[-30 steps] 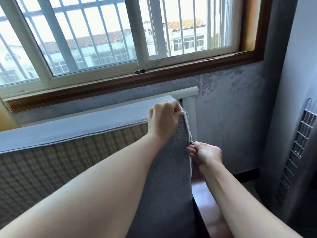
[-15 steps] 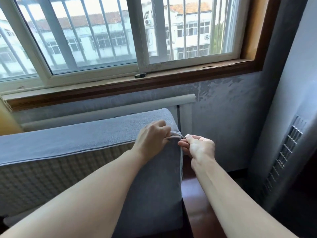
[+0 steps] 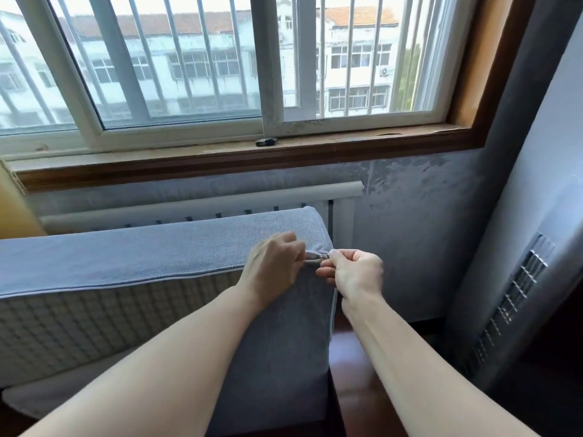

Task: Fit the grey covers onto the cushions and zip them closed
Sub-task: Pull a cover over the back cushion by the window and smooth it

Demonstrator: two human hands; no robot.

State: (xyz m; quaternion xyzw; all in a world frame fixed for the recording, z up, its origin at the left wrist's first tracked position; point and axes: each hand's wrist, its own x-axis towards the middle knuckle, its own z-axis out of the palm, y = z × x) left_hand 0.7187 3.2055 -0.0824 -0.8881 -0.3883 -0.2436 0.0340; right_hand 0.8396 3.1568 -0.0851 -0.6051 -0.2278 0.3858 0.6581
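Evidently cushion (image 3: 157,257) stands beneath barred window (image 3: 220,67).

Two bare forearms reach in from the lower edge of the view; no sleeve or cuff shows on either arm up to the frame's edge; the left hand (image 3: 273,269) and the right hand (image 3: 356,272) wear no glove, ring or bracelet; both wrists carry no watch; the visible fingernails are short and unpainted.
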